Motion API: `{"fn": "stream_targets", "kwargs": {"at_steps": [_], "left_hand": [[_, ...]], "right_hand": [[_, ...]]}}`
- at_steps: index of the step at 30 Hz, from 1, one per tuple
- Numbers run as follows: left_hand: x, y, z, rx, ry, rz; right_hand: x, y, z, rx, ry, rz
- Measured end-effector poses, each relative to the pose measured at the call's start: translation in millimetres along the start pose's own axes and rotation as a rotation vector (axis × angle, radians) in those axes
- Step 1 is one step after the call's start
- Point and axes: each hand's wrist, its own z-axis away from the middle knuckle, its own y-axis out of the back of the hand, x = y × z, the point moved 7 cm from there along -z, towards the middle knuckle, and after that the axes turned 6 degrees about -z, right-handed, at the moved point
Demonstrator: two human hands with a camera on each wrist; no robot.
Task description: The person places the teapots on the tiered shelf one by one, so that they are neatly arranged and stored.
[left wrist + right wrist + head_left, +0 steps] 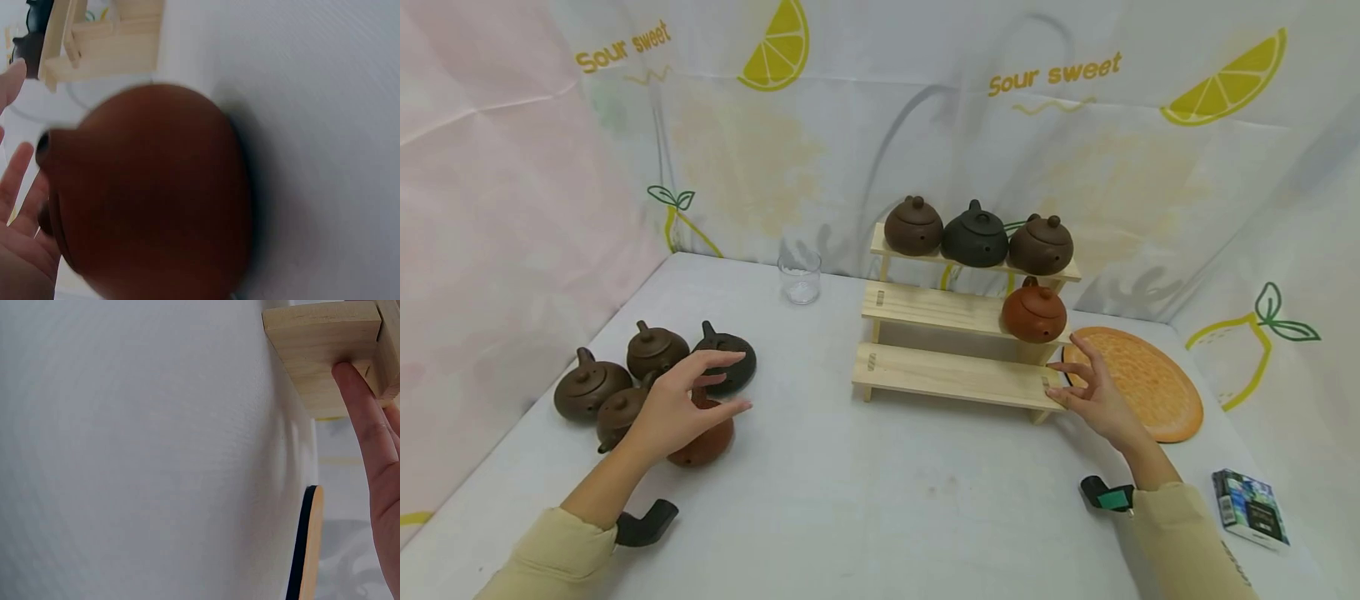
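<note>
My left hand [677,400] hovers over a reddish-brown teapot [706,443], thumb and fingers spread apart with nothing between them. In the left wrist view this teapot [156,194] fills the middle, standing on the table, its spout toward the hand. A black teapot [739,367] lies just beyond the fingers, and dark brown teapots [593,387] cluster to their left. My right hand [1099,396] touches the right end of a three-step wooden rack [955,372], fingers spread. A straight finger meets the wood of the rack [312,344] in the right wrist view.
On the top step stand two brown teapots [913,227] and a black teapot [976,237]. A red teapot [1034,315] sits at the middle step's right end. A glass [800,277] stands at the back; a round tan board [1138,383] and small box [1251,508] lie right.
</note>
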Motion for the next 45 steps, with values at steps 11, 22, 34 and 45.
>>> {"fn": "stream_targets", "kwargs": {"at_steps": [11, 22, 34, 45], "left_hand": [[-20.8, 13.1, 26.4, -0.112, 0.034, 0.009], [-10.7, 16.1, 30.5, -0.366, -0.071, -0.113], [-15.5, 3.9, 26.9, -0.565, -0.091, -0.309], [-0.1, -7.5, 20.0, -0.432, -0.211, -0.386]], "right_hand": [[0.1, 0.7, 0.3, 0.005, 0.01, -0.011], [-0.5, -0.1, 0.6, 0.019, -0.014, 0.021], [-2.8, -1.8, 1.3, 0.024, -0.009, 0.012], [-0.6, -0.8, 0.0, 0.006, 0.012, 0.002]]}}
